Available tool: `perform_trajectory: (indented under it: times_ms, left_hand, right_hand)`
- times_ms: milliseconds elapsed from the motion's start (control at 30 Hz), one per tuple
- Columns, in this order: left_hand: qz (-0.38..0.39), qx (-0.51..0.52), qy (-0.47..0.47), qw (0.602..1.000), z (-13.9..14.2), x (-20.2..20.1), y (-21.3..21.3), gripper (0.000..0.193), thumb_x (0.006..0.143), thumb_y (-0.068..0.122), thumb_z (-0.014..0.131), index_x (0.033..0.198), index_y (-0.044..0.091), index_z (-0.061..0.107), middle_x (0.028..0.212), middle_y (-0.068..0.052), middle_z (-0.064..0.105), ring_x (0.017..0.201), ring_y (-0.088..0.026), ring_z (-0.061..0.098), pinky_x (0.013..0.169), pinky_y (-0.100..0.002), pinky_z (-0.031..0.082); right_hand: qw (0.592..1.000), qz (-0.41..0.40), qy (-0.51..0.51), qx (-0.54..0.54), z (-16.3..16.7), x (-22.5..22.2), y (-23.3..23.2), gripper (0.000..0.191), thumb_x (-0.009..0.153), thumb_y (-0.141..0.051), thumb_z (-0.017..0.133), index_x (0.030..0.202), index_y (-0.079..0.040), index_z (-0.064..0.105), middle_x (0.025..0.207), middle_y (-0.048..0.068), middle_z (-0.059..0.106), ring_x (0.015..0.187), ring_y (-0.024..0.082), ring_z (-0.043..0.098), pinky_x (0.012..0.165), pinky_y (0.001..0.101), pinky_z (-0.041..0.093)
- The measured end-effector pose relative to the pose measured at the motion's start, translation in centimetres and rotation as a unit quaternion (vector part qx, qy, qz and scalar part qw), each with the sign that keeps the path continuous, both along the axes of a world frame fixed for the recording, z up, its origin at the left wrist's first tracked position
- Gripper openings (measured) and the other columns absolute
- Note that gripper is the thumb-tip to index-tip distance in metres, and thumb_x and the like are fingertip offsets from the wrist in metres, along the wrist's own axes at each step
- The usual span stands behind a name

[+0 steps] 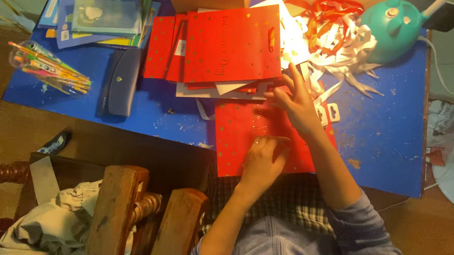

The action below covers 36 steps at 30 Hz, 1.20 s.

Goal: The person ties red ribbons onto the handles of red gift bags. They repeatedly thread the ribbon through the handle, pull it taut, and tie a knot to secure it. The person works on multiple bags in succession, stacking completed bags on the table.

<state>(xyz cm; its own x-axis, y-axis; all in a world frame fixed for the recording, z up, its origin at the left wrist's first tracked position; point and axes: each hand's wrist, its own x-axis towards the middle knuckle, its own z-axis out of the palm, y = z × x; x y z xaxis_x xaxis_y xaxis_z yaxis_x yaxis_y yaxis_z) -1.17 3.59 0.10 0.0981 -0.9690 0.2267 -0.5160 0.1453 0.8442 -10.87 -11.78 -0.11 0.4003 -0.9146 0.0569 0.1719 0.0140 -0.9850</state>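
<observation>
Nearest the lens: left hand point(261, 164), fingers curled, pressing down on a red gold-dotted paper sheet point(237, 138) at the near edge of the blue tabletop point(384, 137); grip clenched or merely flat, cannot tell. Beyond it, right hand point(294, 103) spread loose, fingertips on the same sheet, just beside a stack of red paper bags point(227, 43). Far left, 1 clear cup of pencils point(47, 68).
</observation>
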Motion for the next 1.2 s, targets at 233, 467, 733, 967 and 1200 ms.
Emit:
perform_trajectory:
  times_ms: [233,467,733,967,1200]
  left_hand:
    - [0.015,-0.048,-0.123,0.991,-0.9,-1.3,-0.4,0.021,0.088,0.021,0.072,0.108,0.014,0.071,0.106,-0.005,0.065,0.107,-0.027,0.057,0.092,-0.044,0.044]
    - [0.022,-0.051,-0.183,0.982,-1.1,-1.2,-0.1,0.020,0.089,0.023,0.072,0.108,0.017,0.071,0.107,-0.002,0.061,0.108,-0.025,0.055,0.093,-0.044,0.043]
    - [0.026,-0.060,-0.200,0.978,-1.4,-1.1,-0.1,0.020,0.089,0.023,0.072,0.108,0.017,0.071,0.107,-0.002,0.060,0.108,-0.024,0.055,0.093,-0.044,0.043]
    - [0.030,-0.067,-0.210,0.975,-1.4,-1.1,-0.1,0.021,0.089,0.022,0.073,0.108,0.017,0.070,0.107,-0.002,0.060,0.108,-0.024,0.055,0.093,-0.044,0.044]
    - [0.033,-0.047,-0.225,0.973,-1.0,-1.3,-0.1,0.021,0.087,0.024,0.074,0.106,0.018,0.068,0.105,-0.002,0.059,0.107,-0.025,0.055,0.092,-0.045,0.044]
  right_hand:
    - [0.948,-0.199,0.225,-0.106,-1.4,-7.4,0.3,0.024,0.101,-0.010,0.061,0.124,-0.007,0.069,0.117,0.006,0.074,0.106,0.022,0.072,0.090,0.0338,0.057]
    - [0.835,-0.161,0.400,-0.343,-2.1,-10.1,-0.3,0.016,0.094,-0.005,0.070,0.108,-0.010,0.076,0.114,0.010,0.068,0.113,0.034,0.058,0.100,0.0422,0.047]
    - [0.809,-0.126,0.469,-0.332,-2.2,-11.1,-0.9,0.014,0.090,-0.021,0.082,0.099,-0.011,0.078,0.098,0.011,0.062,0.105,0.033,0.057,0.098,0.0454,0.044]
    - [0.833,-0.232,0.395,-0.311,-3.3,-12.9,0.4,0.014,0.098,-0.014,0.077,0.099,-0.004,0.066,0.112,0.014,0.061,0.114,0.034,0.057,0.102,0.0433,0.046]
    - [0.821,-0.246,0.400,-0.326,-3.2,-14.3,0.7,0.018,0.097,-0.008,0.075,0.113,-0.003,0.068,0.123,0.016,0.062,0.119,0.036,0.056,0.105,0.0441,0.045]
